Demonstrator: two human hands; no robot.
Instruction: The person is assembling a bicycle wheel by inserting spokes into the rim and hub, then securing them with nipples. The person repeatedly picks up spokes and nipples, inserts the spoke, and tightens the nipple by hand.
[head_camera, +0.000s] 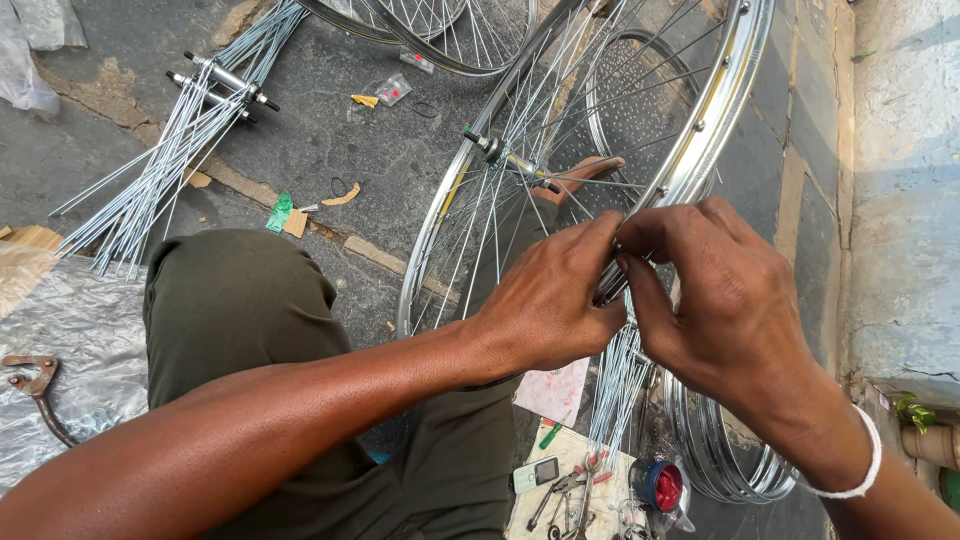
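Note:
A chrome bicycle wheel rim stands tilted in front of me, laced with thin steel spokes that run to a hub at its middle. My left hand and my right hand meet at the rim's near edge. Both pinch the rim and a spoke end between thumb and fingertips. A white band circles my right wrist. My knee in dark green trousers is at the left. A bare foot shows behind the spokes near the hub.
A hub with a loose fan of spokes lies on the pavement at upper left. Another wheel is at the top. More rims, a spoke bundle, a small phone, pliers and a red-lidded tin lie below. A wall rises at right.

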